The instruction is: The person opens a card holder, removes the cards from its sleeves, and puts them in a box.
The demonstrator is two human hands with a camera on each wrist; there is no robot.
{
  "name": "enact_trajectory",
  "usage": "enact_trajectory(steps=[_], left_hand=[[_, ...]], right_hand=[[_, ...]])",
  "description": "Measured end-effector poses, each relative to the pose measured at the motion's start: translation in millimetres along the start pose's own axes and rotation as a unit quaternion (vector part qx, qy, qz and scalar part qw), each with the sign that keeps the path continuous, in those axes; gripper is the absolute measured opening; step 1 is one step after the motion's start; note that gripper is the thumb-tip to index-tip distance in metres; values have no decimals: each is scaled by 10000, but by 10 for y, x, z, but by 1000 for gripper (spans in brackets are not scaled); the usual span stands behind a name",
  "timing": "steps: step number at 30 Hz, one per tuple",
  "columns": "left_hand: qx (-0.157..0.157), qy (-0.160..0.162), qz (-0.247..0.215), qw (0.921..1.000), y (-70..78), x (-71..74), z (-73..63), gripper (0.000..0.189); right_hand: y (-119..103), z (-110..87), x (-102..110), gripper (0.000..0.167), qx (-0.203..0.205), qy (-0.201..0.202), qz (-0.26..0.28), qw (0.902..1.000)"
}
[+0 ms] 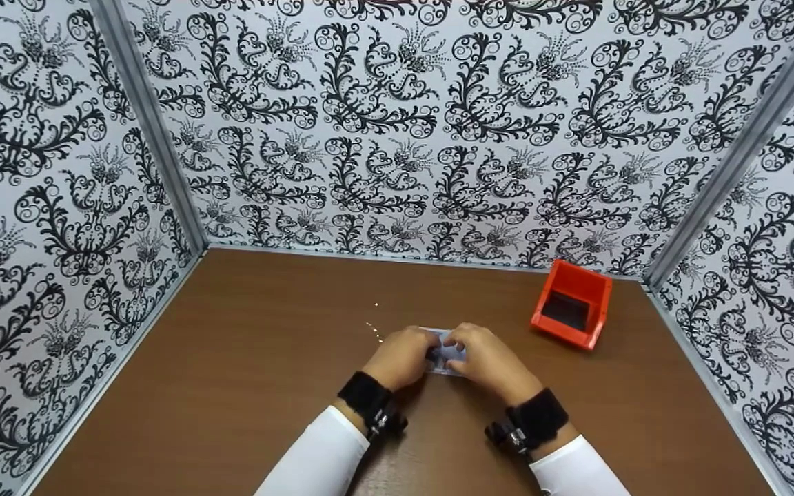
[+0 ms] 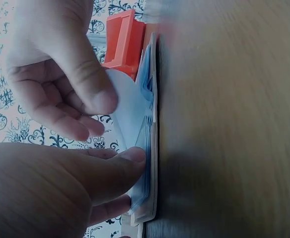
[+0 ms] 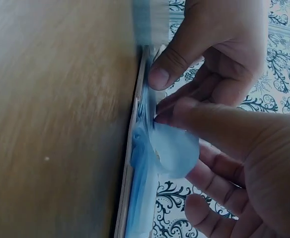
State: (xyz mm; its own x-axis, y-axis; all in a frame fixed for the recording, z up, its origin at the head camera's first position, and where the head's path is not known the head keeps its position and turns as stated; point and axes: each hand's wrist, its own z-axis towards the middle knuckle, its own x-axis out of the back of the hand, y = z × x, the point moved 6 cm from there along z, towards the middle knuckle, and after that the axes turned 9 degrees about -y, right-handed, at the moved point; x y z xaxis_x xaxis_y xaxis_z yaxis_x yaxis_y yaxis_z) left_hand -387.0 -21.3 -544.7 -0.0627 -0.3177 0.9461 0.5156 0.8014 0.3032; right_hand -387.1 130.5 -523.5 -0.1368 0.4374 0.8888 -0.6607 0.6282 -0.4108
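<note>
A stack of thin pale blue sheets (image 2: 146, 168) lies on a flat light-brown layer on the table, in front of the person; its exact kind cannot be told. One rounded pale blue sheet (image 3: 177, 151) stands up from the stack, bent away from it. The left hand (image 1: 400, 357) pinches the stack's near-left part, thumb on top. The right hand (image 1: 490, 358) holds the raised sheet at its edge between thumb and fingers. Both hands' fingertips are close together over the stack, and they cover much of it in the head view.
At the back right of the brown table (image 1: 266, 331) a red open bin (image 1: 593, 317) stands with a dark flat area inside. Small pale specks (image 1: 376, 334) lie just beyond the left hand. Patterned white-and-black walls (image 1: 397, 138) enclose the back and sides.
</note>
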Motion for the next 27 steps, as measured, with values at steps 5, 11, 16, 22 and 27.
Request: enact_trajectory(steps=[5, 11, 16, 22, 27], left_hand=[[83, 19, 59, 9999, 9, 5, 1, 19], [198, 8, 129, 9997, -3, 4, -14, 22], [263, 74, 586, 9979, -1, 14, -37, 19], [522, 81, 764, 9957, -26, 30, -48, 23], [595, 65, 710, 9957, -32, 30, -54, 28]], right_hand=[[6, -5, 8, 26, -156, 15, -276, 9995], [69, -10, 71, 35, -591, 366, -393, 9968], [179, -28, 126, 40, -1138, 631, -150, 9914], [353, -57, 155, 35, -1945, 425, 67, 9800], [460, -77, 149, 27, -2259, 173, 128, 9739]])
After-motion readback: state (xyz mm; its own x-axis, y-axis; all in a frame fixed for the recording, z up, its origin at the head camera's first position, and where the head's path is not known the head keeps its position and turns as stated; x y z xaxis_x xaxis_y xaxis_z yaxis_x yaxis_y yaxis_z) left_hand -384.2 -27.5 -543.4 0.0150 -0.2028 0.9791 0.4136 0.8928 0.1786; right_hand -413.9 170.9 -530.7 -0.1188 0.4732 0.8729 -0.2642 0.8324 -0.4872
